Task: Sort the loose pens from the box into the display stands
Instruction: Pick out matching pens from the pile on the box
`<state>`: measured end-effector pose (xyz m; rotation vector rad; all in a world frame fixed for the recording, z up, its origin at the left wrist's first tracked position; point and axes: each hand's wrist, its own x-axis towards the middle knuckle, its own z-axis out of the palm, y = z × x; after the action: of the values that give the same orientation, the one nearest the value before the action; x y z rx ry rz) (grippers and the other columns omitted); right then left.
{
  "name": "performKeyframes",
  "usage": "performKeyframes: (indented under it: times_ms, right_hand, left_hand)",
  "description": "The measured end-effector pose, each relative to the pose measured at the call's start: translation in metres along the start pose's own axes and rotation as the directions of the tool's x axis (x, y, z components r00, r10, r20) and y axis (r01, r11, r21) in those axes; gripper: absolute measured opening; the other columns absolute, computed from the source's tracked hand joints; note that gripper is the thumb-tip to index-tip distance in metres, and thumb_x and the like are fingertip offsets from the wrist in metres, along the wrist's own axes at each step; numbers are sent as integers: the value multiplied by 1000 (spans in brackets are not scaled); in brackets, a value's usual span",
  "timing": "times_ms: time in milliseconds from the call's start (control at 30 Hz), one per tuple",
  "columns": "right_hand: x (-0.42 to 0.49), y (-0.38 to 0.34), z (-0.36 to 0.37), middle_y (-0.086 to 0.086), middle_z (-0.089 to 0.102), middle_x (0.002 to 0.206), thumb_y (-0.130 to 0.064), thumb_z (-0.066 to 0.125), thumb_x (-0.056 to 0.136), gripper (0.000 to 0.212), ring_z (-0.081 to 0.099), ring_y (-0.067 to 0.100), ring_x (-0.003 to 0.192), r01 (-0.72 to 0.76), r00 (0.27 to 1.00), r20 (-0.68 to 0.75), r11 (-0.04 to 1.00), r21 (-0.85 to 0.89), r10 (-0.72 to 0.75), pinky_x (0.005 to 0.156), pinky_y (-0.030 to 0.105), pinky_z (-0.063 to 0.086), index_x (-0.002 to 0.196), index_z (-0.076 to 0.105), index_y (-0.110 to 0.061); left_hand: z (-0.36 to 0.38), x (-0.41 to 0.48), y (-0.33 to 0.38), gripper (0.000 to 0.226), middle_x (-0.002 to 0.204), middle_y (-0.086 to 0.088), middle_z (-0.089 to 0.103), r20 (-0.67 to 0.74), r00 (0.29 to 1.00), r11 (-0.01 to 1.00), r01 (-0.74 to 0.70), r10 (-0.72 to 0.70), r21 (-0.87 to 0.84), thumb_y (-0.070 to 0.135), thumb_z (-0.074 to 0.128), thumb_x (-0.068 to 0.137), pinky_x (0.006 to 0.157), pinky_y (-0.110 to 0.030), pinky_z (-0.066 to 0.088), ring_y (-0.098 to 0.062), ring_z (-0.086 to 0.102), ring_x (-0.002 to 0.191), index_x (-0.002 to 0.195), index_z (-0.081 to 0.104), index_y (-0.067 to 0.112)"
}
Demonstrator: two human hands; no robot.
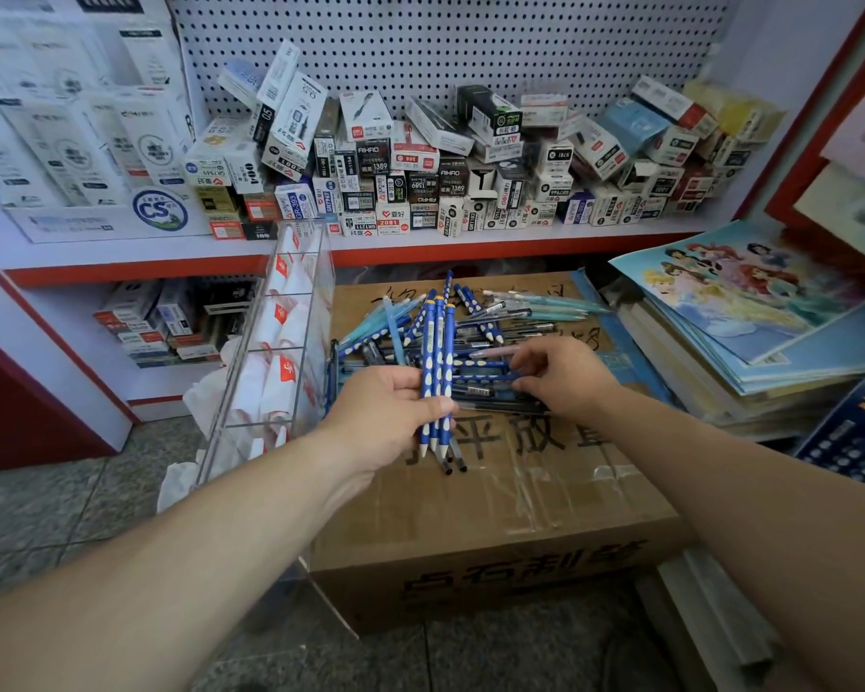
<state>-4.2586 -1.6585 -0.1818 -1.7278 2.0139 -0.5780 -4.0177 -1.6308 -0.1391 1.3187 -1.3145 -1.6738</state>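
Observation:
A heap of loose pens (495, 332) lies on top of a closed cardboard box (495, 496); most are blue with pale dots, some teal, some dark. My left hand (385, 417) grips a bundle of blue dotted pens (438, 352), held upright with tips pointing down. My right hand (565, 377) reaches into the heap and its fingers pinch a blue pen (480, 378) lying flat. A clear acrylic display stand (275, 352) with several compartments leans just left of the box.
A shelf (420, 242) behind holds many small pen boxes under a pegboard. Stacked picture books (750, 317) sit to the right of the box. White plastic bags (206, 397) lie beside the stand. Tiled floor lies in front.

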Motion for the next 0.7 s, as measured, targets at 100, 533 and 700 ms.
performKeyframes:
  times_ms: [100, 533, 700]
  right_hand:
    - [-6, -6, -10, -11, 67, 79, -15, 74, 91, 9, 58, 9, 65, 26, 999, -38, 993, 119, -21, 53, 17, 47, 92, 71, -24]
    - [-32, -68, -39, 8, 69, 72, -30, 67, 98, 20, 60, 10, 60, 153, 967, -254, 840, 520, -19, 55, 30, 54, 93, 72, -10]
    - [-39, -88, -25, 2, 68, 65, -23, 71, 95, 17, 64, 12, 59, 150, 985, -156, 789, 595, -70, 53, 26, 54, 88, 70, -7]
  left_hand:
    - [-1, 0, -1, 20, 96, -11, 79, -22, 999, 1000, -23, 24, 12, -1, 71, 91, 59, -24, 58, -18, 77, 79, 108, 72, 11]
    - [-1, -3, 1, 16, 102, -12, 78, -17, 998, 995, -65, 66, 69, 1, 67, 94, 55, -14, 51, -19, 74, 87, 108, 72, 8]
    - [2, -2, -2, 21, 99, -9, 79, 52, 995, 995, -83, 80, 57, 0, 65, 95, 76, -26, 60, -20, 76, 89, 115, 71, 6]
